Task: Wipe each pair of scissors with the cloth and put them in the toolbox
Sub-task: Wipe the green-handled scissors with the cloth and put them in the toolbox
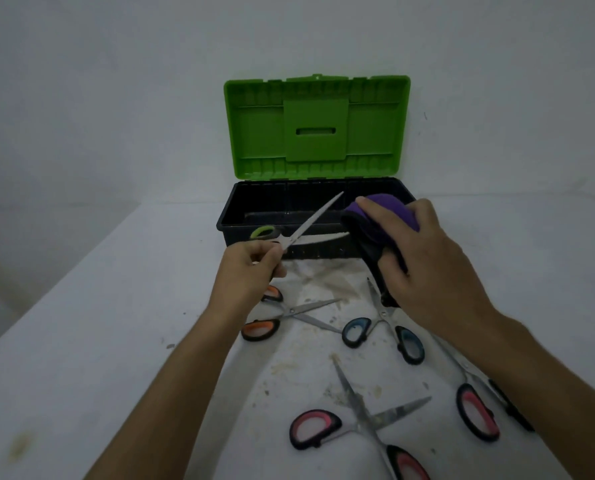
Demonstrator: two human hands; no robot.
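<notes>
1. Nearest the camera, pink-handled scissors (358, 424) lie open on the stained table (81, 323) with blades splayed, and a second pink-handled pair (479, 407) sits just under the right forearm; if that arm drops or sweeps back, it could catch a blade or knock a pair off the near edge.
2. Blue-handled scissors (382, 327) and orange-handled scissors (282, 317) lie between the arms, both open and still unwiped; a hand coming down for the next pair could meet an upturned tip.
3. Green-handled scissors (296, 233), the pair now being cleaned, are held by the left hand (251, 268), whose fingers curl round the handle end. Both blades stand apart, one pointing far-right over the toolbox (254, 220), the other running right toward the cloth (379, 220).
4. Over on the right, the right hand (424, 261) grips the purple cloth with fingers wrapped round it, thumb on top; the lower blade tip looks to reach the cloth's edge, though contact cannot be confirmed. A wipe along the cutting edge with thin cloth could probably let the blade bite through to the fingers.
5. With only one handle loop visibly held, the scissors may swing shut or twist under wiping pressure.
6. At the far end, the green lid (317, 123) stands upright; a bump from the blade could tip it closed.
</notes>
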